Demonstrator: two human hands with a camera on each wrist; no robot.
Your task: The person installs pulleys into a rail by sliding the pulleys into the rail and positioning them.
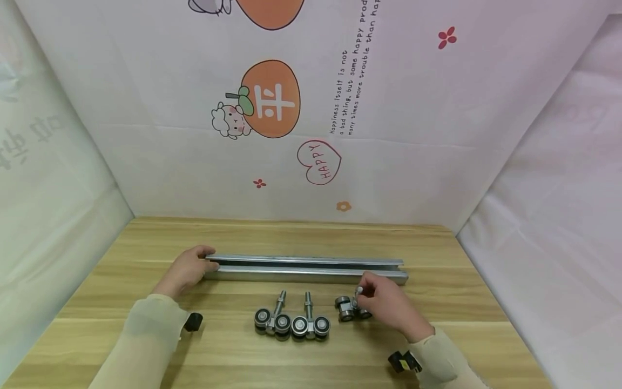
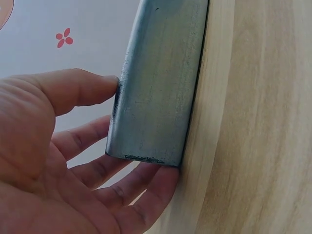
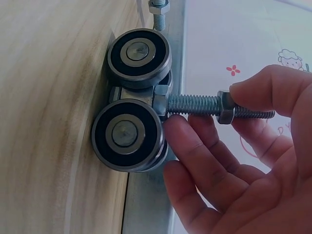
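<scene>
A metal U-shaped track (image 1: 311, 276) lies across the table with its slot facing up. At its left end, my left hand (image 1: 187, 270) grips it. In the left wrist view, the thumb presses one edge of the track (image 2: 156, 87) and the fingers curl round its end. My right hand (image 1: 389, 302) holds a roller trolley (image 1: 345, 309) in front of the track's right part. The right wrist view shows thumb and fingers at the threaded bolt (image 3: 195, 104), with the thumb on its nut (image 3: 225, 107) and the wheels (image 3: 129, 136) close to the tabletop.
Two more roller trolleys, one on the left (image 1: 282, 322) and one on the right (image 1: 311, 326), lie side by side in front of the track, bolts pointing away. Printed white cloth (image 1: 389, 178) hangs behind the wooden table (image 1: 233, 362) and at both sides.
</scene>
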